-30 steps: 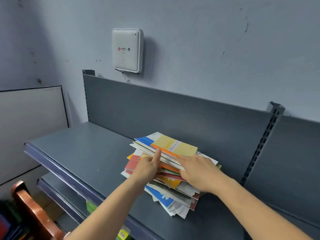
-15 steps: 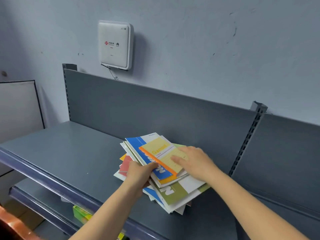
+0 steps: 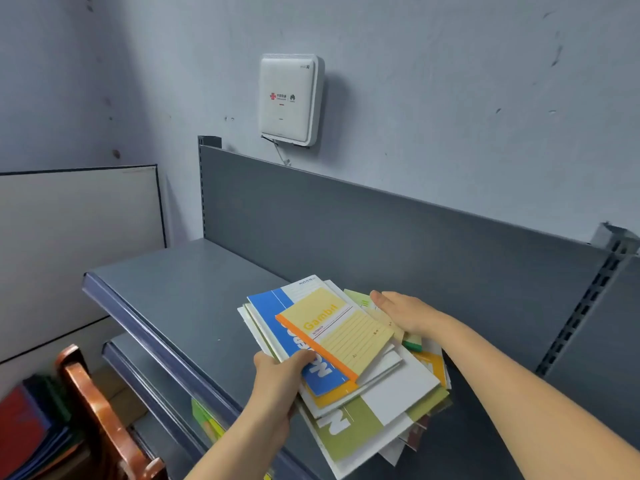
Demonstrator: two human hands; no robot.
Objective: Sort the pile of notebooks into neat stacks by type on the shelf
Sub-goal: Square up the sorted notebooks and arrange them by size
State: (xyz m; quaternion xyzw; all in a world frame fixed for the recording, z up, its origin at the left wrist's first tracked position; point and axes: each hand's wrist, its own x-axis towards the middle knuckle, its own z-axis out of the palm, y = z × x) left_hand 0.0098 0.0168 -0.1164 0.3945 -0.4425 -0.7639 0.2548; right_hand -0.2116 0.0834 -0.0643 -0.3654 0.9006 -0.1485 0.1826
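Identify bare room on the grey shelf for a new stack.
Bare: the left half of the grey metal shelf, between its blue front lip, the grey back panel and the pile of colourful paper notebooks. Crowded: that pile, left hand gripping its near edge, right hand at its far edge.

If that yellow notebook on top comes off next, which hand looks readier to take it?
Probably the right hand: it lies open and flat at the far edge of the yellow notebook. The left hand grips the near edge of the pile, thumb on the blue cover.
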